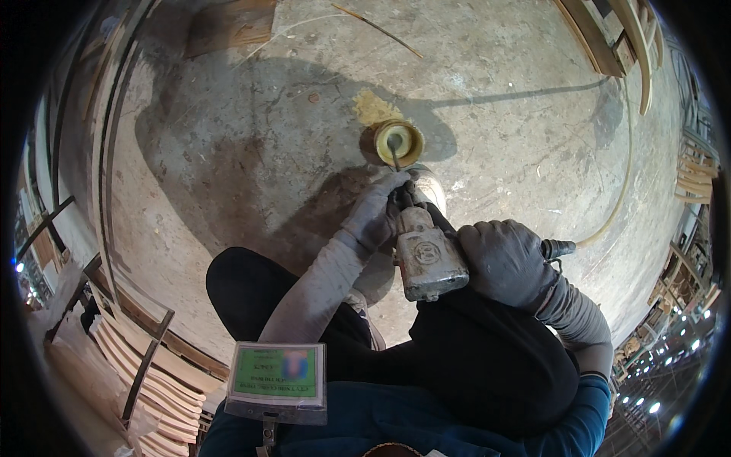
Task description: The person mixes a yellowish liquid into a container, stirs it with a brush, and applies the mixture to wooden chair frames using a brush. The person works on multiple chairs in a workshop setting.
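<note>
In the middle, my gloved right hand (506, 259) is wrapped round the handle of a worn grey metal drill (430, 266). My left hand (371, 217), also gloved, closes round the drill's front end near the chuck. From there a thin shaft (394, 156) reaches down into a round yellowish pot (416, 154) standing on the floor. The pot seems to hold something pale, though its depth is hard to judge. Partly behind the drill's front shows a shiny, rounded pale thing (430, 185) whose kind I cannot make out.
A hose (620, 209) runs from the drill's handle across the concrete floor (518, 137). Beyond the pot lies a yellow stain (375, 108), with a thin stick (378, 30) farther off. Stacked curved wooden parts (145, 373) stand at left; wooden frames (601, 38) stand far right.
</note>
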`<state>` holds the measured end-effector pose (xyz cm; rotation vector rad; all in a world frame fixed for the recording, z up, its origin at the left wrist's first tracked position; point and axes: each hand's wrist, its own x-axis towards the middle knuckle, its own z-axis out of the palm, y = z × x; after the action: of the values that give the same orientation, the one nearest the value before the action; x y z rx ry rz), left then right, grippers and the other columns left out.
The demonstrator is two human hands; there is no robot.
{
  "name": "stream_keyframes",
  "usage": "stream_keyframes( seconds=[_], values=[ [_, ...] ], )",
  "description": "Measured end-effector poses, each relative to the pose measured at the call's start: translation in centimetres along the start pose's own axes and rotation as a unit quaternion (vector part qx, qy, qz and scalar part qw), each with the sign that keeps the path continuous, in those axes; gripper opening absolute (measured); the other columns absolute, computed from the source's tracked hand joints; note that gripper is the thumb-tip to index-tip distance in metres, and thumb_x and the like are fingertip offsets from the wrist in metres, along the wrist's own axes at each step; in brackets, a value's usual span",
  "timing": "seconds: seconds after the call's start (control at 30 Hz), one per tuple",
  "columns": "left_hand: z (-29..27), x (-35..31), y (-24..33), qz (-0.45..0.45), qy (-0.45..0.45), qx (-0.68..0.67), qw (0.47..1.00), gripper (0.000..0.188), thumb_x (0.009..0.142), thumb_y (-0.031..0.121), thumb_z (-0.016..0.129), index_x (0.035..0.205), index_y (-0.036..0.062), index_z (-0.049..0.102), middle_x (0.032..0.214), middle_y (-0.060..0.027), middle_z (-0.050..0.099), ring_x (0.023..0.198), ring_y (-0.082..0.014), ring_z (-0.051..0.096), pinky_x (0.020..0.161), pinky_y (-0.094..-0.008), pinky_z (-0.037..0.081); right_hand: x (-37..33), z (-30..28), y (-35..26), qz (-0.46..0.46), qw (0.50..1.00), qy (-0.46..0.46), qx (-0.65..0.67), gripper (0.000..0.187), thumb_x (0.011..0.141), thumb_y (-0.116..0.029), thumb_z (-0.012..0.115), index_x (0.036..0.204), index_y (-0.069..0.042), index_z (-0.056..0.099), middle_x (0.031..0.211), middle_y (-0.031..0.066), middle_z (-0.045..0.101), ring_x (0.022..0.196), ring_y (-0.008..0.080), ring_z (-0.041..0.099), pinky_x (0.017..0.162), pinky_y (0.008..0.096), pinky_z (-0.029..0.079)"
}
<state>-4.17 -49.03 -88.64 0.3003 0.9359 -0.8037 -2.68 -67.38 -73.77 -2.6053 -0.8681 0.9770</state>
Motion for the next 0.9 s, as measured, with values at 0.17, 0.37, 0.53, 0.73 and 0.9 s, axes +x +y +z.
stream_keyframes(
  seconds=[0.17, 0.37, 0.53, 0.73, 0.9],
  values=[
    [0.4, -0.5, 0.3, 0.025, -0.023, 0.008, 0.999, 0.018, 0.094, 0.024, 0.051, 0.097, 0.0066, 0.057, 0.083, -0.0027, 0.060, 0.074, -0.0136, 0.061, 0.070, -0.0296, 0.055, 0.2, 0.1, 0.0, -0.002, 1.000, 0.024, -0.005, 0.021, 0.068, -0.019, 0.061, 0.078, -0.002, 0.054, 0.062, 0.0114, 0.056, 0.054, 0.0248, 0.059, 0.050, 0.0362, 0.047],
    [1.3, -0.8, 0.5, 0.026, -0.057, 0.025, 0.998, 0.029, 0.096, 0.031, 0.048, 0.102, 0.0046, 0.057, 0.085, -0.0045, 0.060, 0.077, -0.0156, 0.061, 0.069, -0.0311, 0.055, 0.3, 0.0, 0.1, 0.019, 1.000, 0.015, -0.013, 0.019, 0.068, -0.018, 0.060, 0.075, -0.002, 0.054, 0.063, 0.0121, 0.058, 0.055, 0.0250, 0.061, 0.048, 0.0354, 0.048],
    [2.0, -0.1, 0.3, 0.007, -0.056, 0.022, 0.998, 0.030, 0.097, 0.032, 0.047, 0.104, 0.0038, 0.056, 0.086, -0.0040, 0.059, 0.077, -0.0150, 0.060, 0.069, -0.0315, 0.055, -0.1, 0.2, 0.4, 0.043, 0.999, 0.026, -0.005, 0.016, 0.067, -0.017, 0.059, 0.073, -0.002, 0.054, 0.062, 0.0127, 0.058, 0.055, 0.0257, 0.061, 0.049, 0.0358, 0.049],
    [2.0, 0.5, -0.3, -0.002, -0.043, 0.023, 0.999, 0.032, 0.097, 0.031, 0.046, 0.108, 0.0020, 0.055, 0.090, -0.0043, 0.058, 0.080, -0.0156, 0.059, 0.073, -0.0327, 0.054, -0.7, -0.2, 0.8, 0.059, 0.998, 0.006, 0.021, 0.019, 0.067, -0.019, 0.061, 0.074, -0.002, 0.055, 0.061, 0.0136, 0.059, 0.055, 0.0283, 0.062, 0.051, 0.0374, 0.050],
    [1.5, 0.4, -0.5, 0.023, -0.024, 0.044, 0.998, 0.026, 0.096, 0.024, 0.049, 0.108, 0.0020, 0.056, 0.091, -0.0045, 0.058, 0.078, -0.0139, 0.058, 0.071, -0.0305, 0.054, -1.0, -0.4, 0.9, 0.071, 0.996, -0.028, 0.052, 0.023, 0.068, -0.021, 0.064, 0.075, -0.001, 0.055, 0.062, 0.0143, 0.059, 0.057, 0.0306, 0.062, 0.055, 0.0391, 0.051]
  ],
)
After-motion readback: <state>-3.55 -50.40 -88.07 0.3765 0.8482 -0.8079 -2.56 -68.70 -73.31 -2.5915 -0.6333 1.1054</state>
